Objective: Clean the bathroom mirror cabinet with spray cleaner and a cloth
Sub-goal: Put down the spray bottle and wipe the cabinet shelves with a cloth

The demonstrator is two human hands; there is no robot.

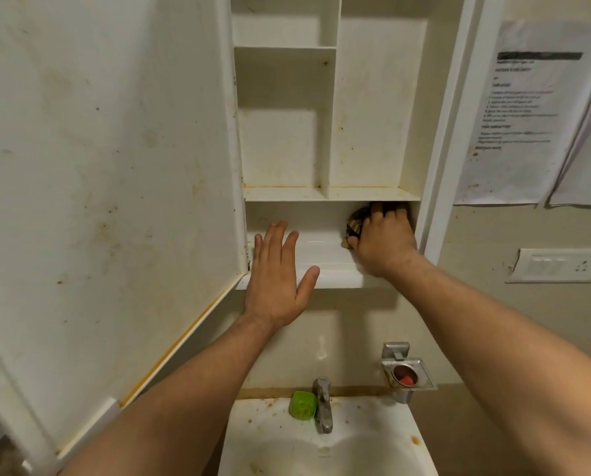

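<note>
The white mirror cabinet hangs open above the sink, its stained door swung out to the left. Inside are bare, spotted shelves. My right hand reaches into the right end of the lowest compartment and grips a dark patterned cloth against the shelf. My left hand lies flat with straight fingers on the front ledge of the cabinet's bottom shelf. No spray bottle is in view.
Below is a dirty white sink with a metal tap and a green object beside it. A metal holder sits on the wall at right. Papers and a switch plate are on the right wall.
</note>
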